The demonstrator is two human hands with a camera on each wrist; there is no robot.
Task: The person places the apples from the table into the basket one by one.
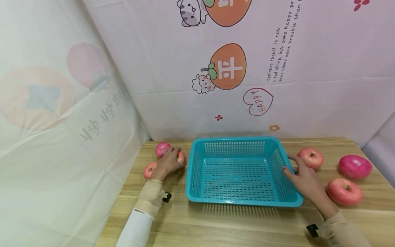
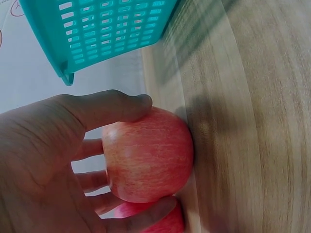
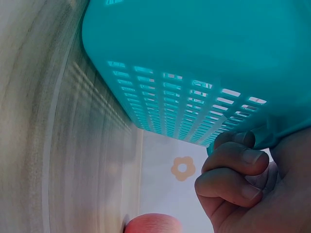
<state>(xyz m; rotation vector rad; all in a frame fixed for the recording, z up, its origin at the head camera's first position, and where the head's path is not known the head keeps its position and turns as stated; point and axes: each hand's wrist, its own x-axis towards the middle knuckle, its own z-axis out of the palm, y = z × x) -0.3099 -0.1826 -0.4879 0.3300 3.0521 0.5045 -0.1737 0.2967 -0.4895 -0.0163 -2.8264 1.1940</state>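
At the left of the wooden table, my left hand (image 1: 167,162) grips a red apple (image 1: 181,157). In the left wrist view its thumb lies on one side of this apple (image 2: 150,155) and the fingers reach round the other. A magenta fruit (image 1: 162,149) sits just behind that hand, and another red apple (image 1: 150,171) lies by its wrist. My right hand (image 1: 305,180) holds the right rim of a turquoise plastic basket (image 1: 243,203), thumb over the edge. Seen from the right wrist, its fingers (image 3: 226,187) curl under the rim, outside the perforated wall. Nothing lies inside the basket.
Right of the basket are a red apple (image 1: 310,158) near the back, a magenta fruit (image 1: 355,167) and another red apple (image 1: 344,192) beside my right forearm. A printed white cloth (image 1: 172,113) hangs behind the wooden table (image 1: 185,226), with another cloth (image 1: 46,164) along the left.
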